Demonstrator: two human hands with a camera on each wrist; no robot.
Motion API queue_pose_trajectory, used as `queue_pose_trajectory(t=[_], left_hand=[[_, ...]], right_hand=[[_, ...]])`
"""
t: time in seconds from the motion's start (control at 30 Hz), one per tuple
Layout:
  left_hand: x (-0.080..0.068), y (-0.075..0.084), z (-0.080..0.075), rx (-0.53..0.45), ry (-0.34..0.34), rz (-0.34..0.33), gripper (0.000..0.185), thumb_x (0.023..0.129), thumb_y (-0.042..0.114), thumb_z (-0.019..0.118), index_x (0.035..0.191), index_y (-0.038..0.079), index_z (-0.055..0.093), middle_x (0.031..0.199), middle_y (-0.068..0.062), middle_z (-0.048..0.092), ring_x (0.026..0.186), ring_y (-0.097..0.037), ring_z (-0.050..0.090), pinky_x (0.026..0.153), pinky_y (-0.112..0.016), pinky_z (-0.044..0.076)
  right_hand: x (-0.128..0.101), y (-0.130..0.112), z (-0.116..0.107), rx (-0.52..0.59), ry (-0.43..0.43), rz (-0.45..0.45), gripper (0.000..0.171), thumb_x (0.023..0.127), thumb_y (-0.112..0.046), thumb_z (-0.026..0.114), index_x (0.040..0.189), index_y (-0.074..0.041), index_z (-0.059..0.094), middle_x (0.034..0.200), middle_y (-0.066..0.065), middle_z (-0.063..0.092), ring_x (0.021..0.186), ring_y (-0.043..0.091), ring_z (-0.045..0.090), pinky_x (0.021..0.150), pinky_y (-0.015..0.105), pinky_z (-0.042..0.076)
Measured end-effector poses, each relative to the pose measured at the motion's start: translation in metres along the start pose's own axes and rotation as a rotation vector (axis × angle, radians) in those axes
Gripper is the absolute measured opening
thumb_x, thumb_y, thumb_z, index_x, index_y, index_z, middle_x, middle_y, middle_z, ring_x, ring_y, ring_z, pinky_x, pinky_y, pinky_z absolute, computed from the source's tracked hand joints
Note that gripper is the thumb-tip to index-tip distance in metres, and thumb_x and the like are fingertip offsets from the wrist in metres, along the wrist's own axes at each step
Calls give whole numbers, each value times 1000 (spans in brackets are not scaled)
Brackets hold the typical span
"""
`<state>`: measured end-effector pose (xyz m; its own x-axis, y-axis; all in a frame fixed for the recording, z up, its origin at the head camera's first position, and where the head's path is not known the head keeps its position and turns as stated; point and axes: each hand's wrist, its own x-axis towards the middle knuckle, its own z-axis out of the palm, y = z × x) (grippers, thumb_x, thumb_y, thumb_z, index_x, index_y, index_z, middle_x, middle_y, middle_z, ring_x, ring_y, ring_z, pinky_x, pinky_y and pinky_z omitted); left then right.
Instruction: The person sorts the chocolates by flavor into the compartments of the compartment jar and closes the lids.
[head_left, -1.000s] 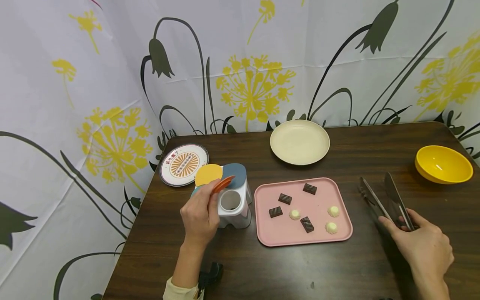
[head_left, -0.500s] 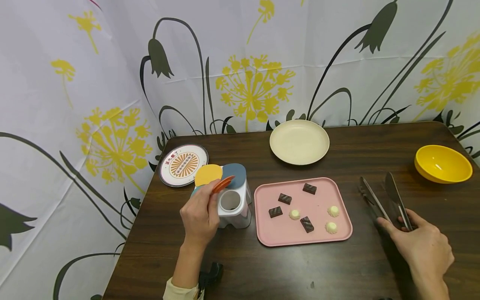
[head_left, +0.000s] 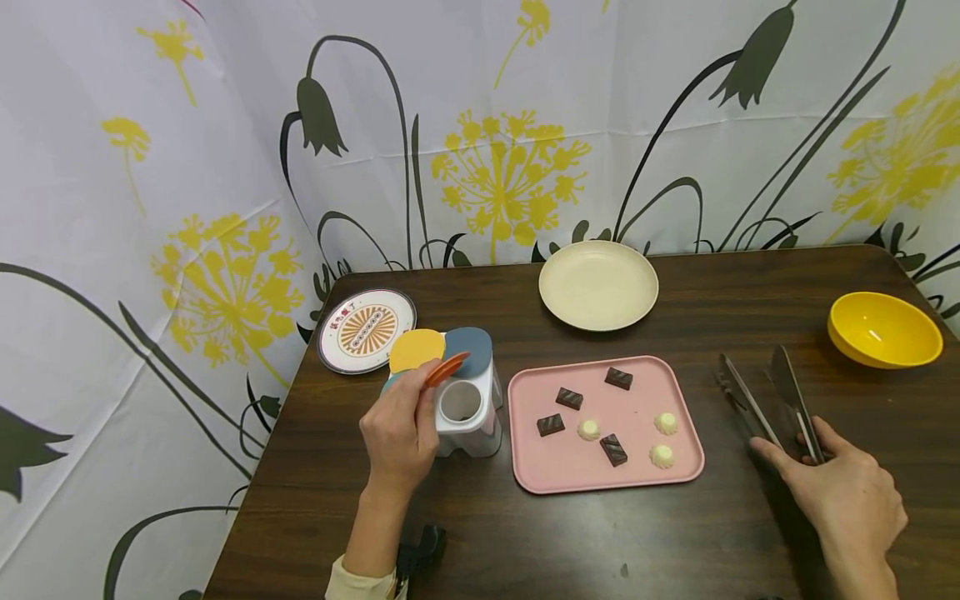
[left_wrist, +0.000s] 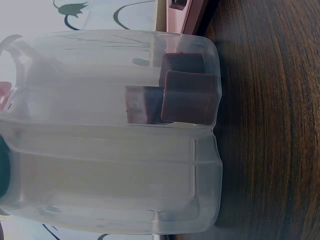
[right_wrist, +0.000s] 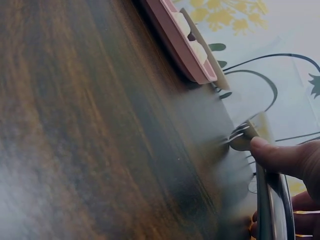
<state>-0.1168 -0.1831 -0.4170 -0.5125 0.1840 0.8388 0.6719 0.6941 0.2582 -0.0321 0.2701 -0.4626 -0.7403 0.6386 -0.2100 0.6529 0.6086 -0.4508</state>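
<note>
Left hand [head_left: 400, 433], low and left of centre in the head view, pinches a thin orange lid [head_left: 447, 367] tilted above the white multi-cup container [head_left: 468, 408]. At lower right, the right hand [head_left: 843, 492] curls around shiny metal tongs [head_left: 765, 398] lying on the dark woodgrain table [head_left: 570, 533].

Left wrist view: frosted translucent container [left_wrist: 115, 135] holds blocky brown chocolates [left_wrist: 189, 95].

Right wrist view: thumb [right_wrist: 285, 159] presses the smooth steel tongs [right_wrist: 272, 205].
</note>
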Motion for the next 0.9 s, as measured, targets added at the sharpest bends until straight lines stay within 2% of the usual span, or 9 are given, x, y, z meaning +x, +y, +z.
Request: queue_pose_trajectory(t=[0.13, 0.3, 0.4, 0.5, 0.6, 0.7, 0.8, 0.83, 0.9], left_hand=[[0, 0, 0, -3, 8, 3, 28, 99, 16, 52, 119, 1, 65, 100, -10, 72, 79, -24, 69, 69, -40, 58], [0, -1, 1, -11, 17, 8, 27, 99, 15, 54, 119, 1, 65, 102, -10, 72, 81, -24, 70, 70, -41, 58], [0, 0, 1, -8, 18, 8, 27, 99, 15, 54, 119, 1, 66, 102, -10, 72, 83, -25, 70, 71, -41, 58], [0, 0, 1, -8, 24, 7, 27, 99, 15, 54, 119, 2, 66, 102, -11, 72, 85, -25, 70, 72, -43, 58], [0, 0, 1, -7, 23, 3, 27, 99, 15, 55, 119, 2, 66, 103, -10, 72, 86, -26, 70, 72, -43, 58], [0, 0, 1, -6, 22, 3, 27, 99, 15, 55, 119, 2, 66, 102, -10, 72, 84, -25, 70, 72, -42, 58], [0, 0, 1, -3, 24, 8, 27, 99, 15, 55, 119, 2, 66, 100, -10, 72, 82, -25, 70, 70, -42, 58], [0, 0, 1, -3, 23, 8, 27, 99, 15, 55, 119, 3, 66, 100, -10, 72, 82, -25, 70, 70, -42, 58], [0, 0, 1, -3, 24, 11, 27, 98, 15, 55, 119, 3, 66, 99, -10, 72, 81, -25, 69, 69, -42, 57]], right_hand=[[0, -1, -1, -6, -14, 3, 107, 67, -81, 65, 151, -21, 36, 136, 37, 42, 105, 59, 47, 65, 61, 40], [0, -2, -3, -13, -21, -3, 107, 69, -81, 63, 152, -19, 36, 138, 36, 41, 107, 59, 46, 66, 63, 39], [-1, -2, -6, 4, -1, -18, 104, 71, -79, 63, 151, -18, 39, 142, 30, 42, 111, 59, 45, 68, 65, 39], [-4, -3, -7, 44, 55, -57, 98, 72, -75, 67, 149, -19, 42, 145, 21, 45, 115, 58, 45, 70, 68, 38], [-6, -6, -7, 75, 145, -151, 90, 75, -66, 72, 147, -18, 47, 144, 17, 49, 118, 54, 46, 74, 70, 39], [-8, -13, -6, 131, 248, -306, 77, 78, -51, 77, 142, -14, 54, 138, 17, 54, 117, 51, 50, 80, 68, 40], [-11, -25, -3, 224, 344, -507, 64, 76, -32, 83, 133, -9, 62, 128, 17, 61, 110, 46, 56, 81, 59, 42], [-12, -29, -1, 255, 365, -576, 61, 75, -27, 84, 129, -8, 65, 124, 16, 64, 108, 45, 59, 82, 49, 46], [-13, -38, 4, 305, 387, -696, 57, 71, -18, 86, 124, -7, 68, 118, 14, 66, 103, 41, 61, 79, 44, 44]])
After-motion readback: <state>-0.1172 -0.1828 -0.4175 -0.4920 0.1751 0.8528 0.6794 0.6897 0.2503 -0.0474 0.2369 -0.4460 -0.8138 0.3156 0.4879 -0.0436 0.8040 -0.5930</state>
